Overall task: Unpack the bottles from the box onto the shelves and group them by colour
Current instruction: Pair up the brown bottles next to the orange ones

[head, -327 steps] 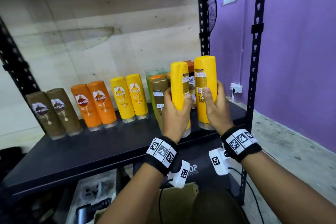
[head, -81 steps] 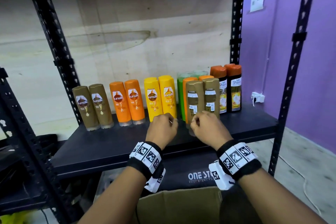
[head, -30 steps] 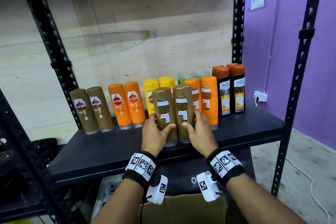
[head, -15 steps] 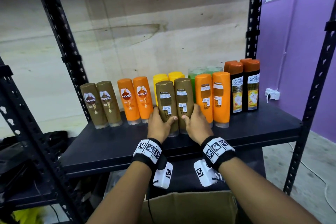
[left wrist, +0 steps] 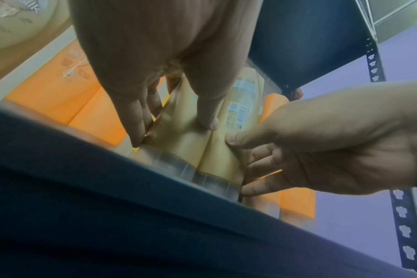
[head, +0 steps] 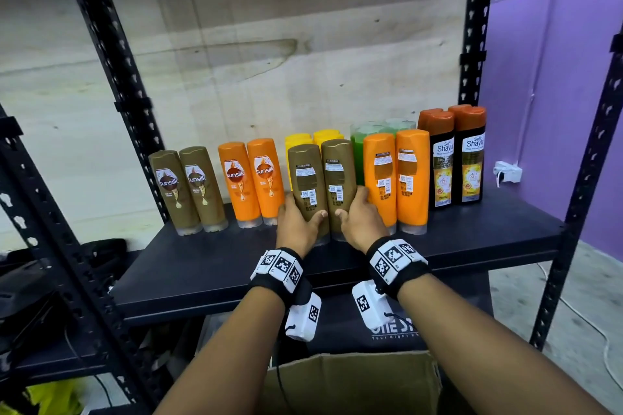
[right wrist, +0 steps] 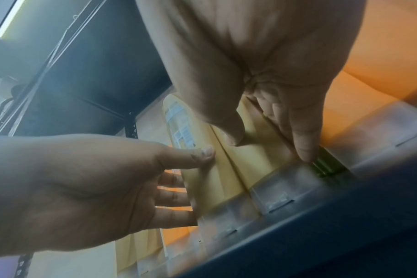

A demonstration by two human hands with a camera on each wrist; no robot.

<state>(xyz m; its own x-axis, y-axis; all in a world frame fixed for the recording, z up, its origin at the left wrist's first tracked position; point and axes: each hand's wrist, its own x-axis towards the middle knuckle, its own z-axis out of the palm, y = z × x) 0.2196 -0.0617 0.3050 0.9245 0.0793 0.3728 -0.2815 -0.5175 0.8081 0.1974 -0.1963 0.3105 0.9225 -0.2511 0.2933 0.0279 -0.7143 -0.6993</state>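
Note:
Two brown bottles stand side by side on the black shelf [head: 202,276], labels' backs facing me. My left hand [head: 300,219] grips the left brown bottle [head: 306,185] low down, thumb on its front, fingers round its left side. My right hand [head: 359,219] grips the right brown bottle [head: 338,178] the same way from the right. In the left wrist view my left hand [left wrist: 174,129] and right hand [left wrist: 238,163] flank the bottle pair [left wrist: 202,150], whose clear caps rest on the shelf. The right wrist view shows the same pair [right wrist: 229,169].
Along the shelf from the left stand two brown bottles [head: 188,189], two orange ones [head: 249,178], yellow bottles [head: 315,136] behind the held pair, green bottles [head: 357,152], two more orange bottles [head: 396,178] and two dark Shayla bottles [head: 455,158]. The cardboard box [head: 350,384] sits below.
The yellow bottles I held earlier now stand at the back. Both hands took the two brown bottles and slid them left, in front of the yellow ones. Little movement in the last half second.

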